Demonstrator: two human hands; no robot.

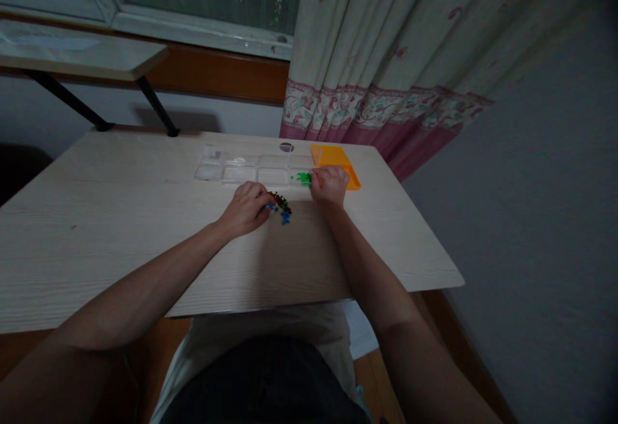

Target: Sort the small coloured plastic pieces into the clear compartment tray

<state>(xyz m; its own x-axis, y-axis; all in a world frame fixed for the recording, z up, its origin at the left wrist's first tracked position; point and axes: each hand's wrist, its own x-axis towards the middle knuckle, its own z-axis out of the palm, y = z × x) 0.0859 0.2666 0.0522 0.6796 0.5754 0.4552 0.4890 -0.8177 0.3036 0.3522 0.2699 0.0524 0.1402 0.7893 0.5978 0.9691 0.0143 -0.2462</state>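
Observation:
A small heap of mixed dark, red and blue beads [282, 208] lies on the pale wooden table [120, 231]. My left hand [247, 208] rests curled at the heap's left edge, fingertips touching it. My right hand [329, 185] is curled with pinched fingers beside several green beads [304, 178], which lie in the rightmost cell of a clear compartment box [241, 170]. What either hand pinches is too small to see.
An orange tray [338, 157] stands just behind my right hand. A round hole [286, 147] is set in the table's far edge. Behind are a window, a curtain [386, 57] and a bench [77, 57]. The table's right edge is near my right forearm.

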